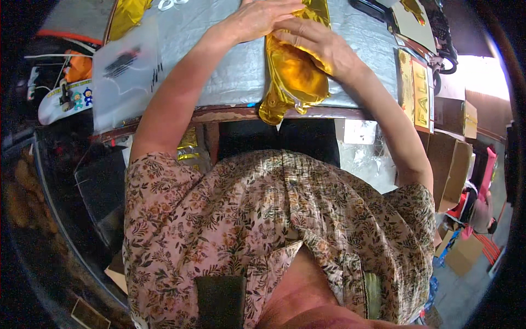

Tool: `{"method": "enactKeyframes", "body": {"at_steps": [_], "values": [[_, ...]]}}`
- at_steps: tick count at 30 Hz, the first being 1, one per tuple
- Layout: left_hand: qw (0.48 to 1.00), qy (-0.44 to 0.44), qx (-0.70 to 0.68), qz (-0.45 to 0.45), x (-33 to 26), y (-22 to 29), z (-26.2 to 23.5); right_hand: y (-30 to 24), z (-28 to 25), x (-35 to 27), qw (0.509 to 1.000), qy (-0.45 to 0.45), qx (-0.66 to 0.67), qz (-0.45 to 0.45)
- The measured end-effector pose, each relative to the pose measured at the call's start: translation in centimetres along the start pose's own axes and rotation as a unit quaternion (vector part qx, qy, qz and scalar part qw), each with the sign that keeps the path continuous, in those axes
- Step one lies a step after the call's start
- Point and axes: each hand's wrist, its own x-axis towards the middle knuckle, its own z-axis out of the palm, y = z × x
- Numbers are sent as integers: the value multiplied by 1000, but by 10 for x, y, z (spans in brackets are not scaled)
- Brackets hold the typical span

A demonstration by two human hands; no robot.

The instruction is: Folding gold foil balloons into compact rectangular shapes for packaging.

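Both the left hand [256, 22], fingers extended flat, and the right hand [331, 54], its fingers curving so that I cannot tell whether they are gripping, are touching a gold foil piece [298, 82], which is lying on the silver-covered table [233, 77], its near end overhanging the edge.

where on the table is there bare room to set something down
Bare silver cover shows between left forearm and gold foil, and between right forearm and sign. Crowded: the middle, where the left hand and right hand are over the gold foil; and the left edge, under the clear plastic.
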Motion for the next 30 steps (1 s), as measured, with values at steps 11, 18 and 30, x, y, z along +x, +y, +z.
{"method": "enactKeyframes", "body": {"at_steps": [11,18,30], "values": [[997,26,67,28,4,-13,16,-23,-3,-2,973,-104,205,-2],[979,23,174,105,2,-18,22,-49,-14,-13,969,-137,205,0],[968,-14,230,98,1,-18,13,-74,-48,-15,842,-224,487,56]]}}
